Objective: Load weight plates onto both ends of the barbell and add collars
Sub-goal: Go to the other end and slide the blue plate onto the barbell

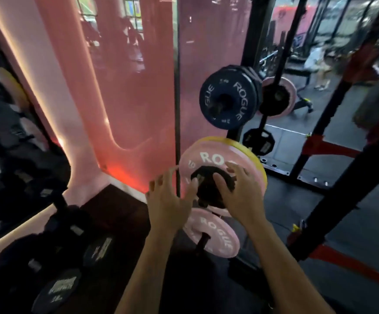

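Both forearms enter from bottom of view, reaching fwd. Left hand point(170, 198): fingers spread and straight, thumb tip touching left edge of a small black plate point(211, 189). Right hand point(238, 193): fingers straight, laid over right side of same plate, fingertips reaching onto the pink face behind. Neither hand is curled round anything; hands are apart, one each side of the plate centre.

Small black plate sits on a storage peg, flat against front of a pink ROGUE plate point(209, 158) marked "10". A yellow plate point(249, 150) sits directly behind the pink one, rim showing at top and right.

Below, partly hidden by the hands: second pink ROGUE plate point(215, 234) on a lower peg.

Lower left: black dumbbells point(59, 288) on a rack, white lettering, blurred.

Above the hands: dark blue ROGUE plate point(228, 98) on an upper peg, more dark plates stacked behind it. Just right of it, a black plate on a pink one point(290, 96).

Right: black and red rack frame point(333, 146). Behind: pink wall panel point(129, 98). Far bkgd blurred; barbell not identifiable.
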A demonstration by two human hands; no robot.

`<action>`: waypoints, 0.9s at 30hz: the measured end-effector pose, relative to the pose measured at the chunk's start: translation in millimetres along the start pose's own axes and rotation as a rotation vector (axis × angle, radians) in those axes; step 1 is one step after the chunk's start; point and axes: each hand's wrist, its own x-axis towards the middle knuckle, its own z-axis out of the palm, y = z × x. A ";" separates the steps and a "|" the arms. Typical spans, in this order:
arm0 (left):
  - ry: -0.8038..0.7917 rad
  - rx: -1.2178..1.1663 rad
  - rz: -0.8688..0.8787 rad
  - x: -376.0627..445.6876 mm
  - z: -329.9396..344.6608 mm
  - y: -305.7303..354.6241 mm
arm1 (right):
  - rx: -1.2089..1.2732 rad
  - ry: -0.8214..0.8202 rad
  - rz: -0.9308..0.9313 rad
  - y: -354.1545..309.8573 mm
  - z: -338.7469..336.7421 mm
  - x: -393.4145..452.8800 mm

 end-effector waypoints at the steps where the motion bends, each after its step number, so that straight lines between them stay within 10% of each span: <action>1: -0.013 -0.007 0.020 15.8 6.3 -1.0 | -0.008 0.025 0.020 3.0 4.4 16.5; 19: -0.218 -0.251 0.298 308.3 121.8 -30.1 | -0.263 0.572 0.322 26.6 36.8 190.8; 27: -0.212 -0.276 0.484 339.0 146.9 -14.0 | -0.408 0.567 0.317 25.8 31.1 208.6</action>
